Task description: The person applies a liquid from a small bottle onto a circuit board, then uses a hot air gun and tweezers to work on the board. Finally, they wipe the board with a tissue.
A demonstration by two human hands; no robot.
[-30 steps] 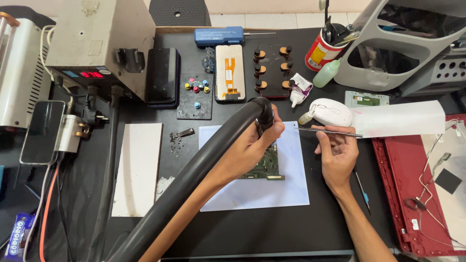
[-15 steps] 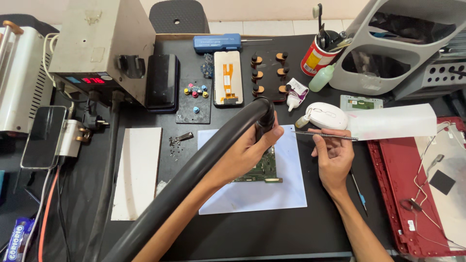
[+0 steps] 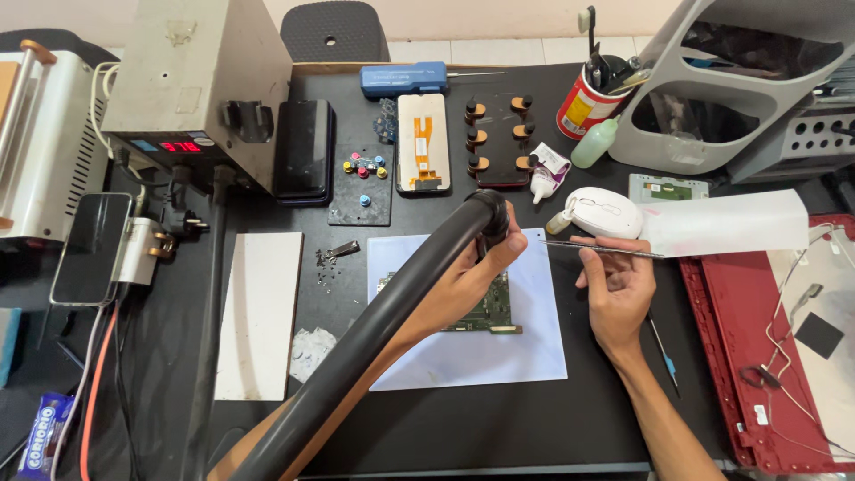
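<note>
My left hand (image 3: 468, 276) grips the hot-air hose (image 3: 383, 321), nozzle aimed down at the circuit board (image 3: 488, 312) beneath. Right hand (image 3: 614, 285) pinches tweezers (image 3: 601, 248) lying crosswise, tips leftward toward the nozzle; bare white mat (image 3: 472, 365) nearer me.

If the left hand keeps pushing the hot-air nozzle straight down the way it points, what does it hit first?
Most likely the green circuit board on the white mat: the left hand aims the black hose handle down at it. Height above it is unclear.

Electronics repair workshop: rework station (image 3: 191, 98), circuit board (image 3: 488, 312), phone screens (image 3: 422, 142).
</note>
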